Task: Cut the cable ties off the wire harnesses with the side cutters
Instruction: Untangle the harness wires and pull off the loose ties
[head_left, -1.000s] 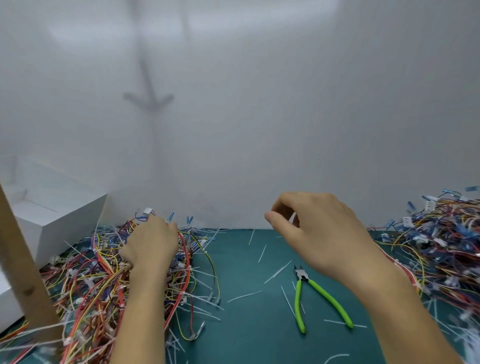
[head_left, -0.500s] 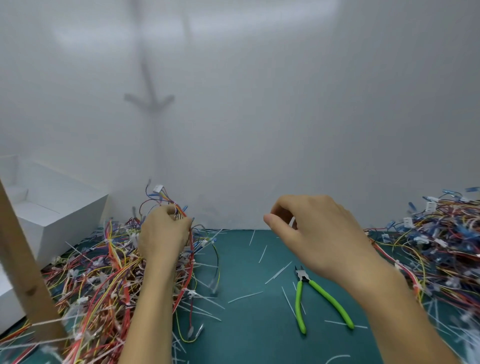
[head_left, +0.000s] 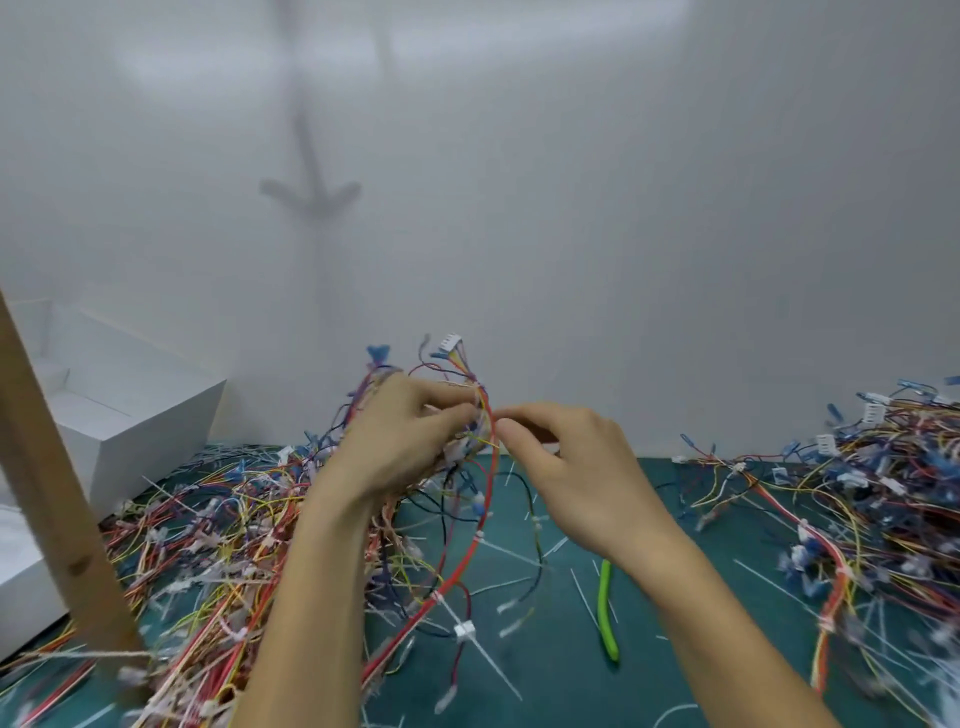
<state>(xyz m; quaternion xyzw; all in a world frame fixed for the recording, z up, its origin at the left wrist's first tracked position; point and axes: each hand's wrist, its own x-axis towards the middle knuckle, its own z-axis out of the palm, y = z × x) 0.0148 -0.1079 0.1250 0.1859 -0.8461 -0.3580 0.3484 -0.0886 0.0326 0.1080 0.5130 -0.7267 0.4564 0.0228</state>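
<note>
In the centre of the frame the left hand (head_left: 400, 441) grips a tangled harness of red, yellow and blue wires (head_left: 475, 439), raised above the dark green mat (head_left: 545, 686). Its white plug connector (head_left: 451, 343) pokes up past the fingers. The right hand (head_left: 576, 478) meets it from the right, thumb and forefinger pinched narrowly on the same wires (the contact is a little blurred). The green-handled side cutters (head_left: 605, 608) lie untouched on the mat at lower centre-right, partly hidden behind the right forearm. A left heap of harnesses (head_left: 208, 545) fills the lower left, and a right heap of harnesses (head_left: 857, 493) the right edge.
</note>
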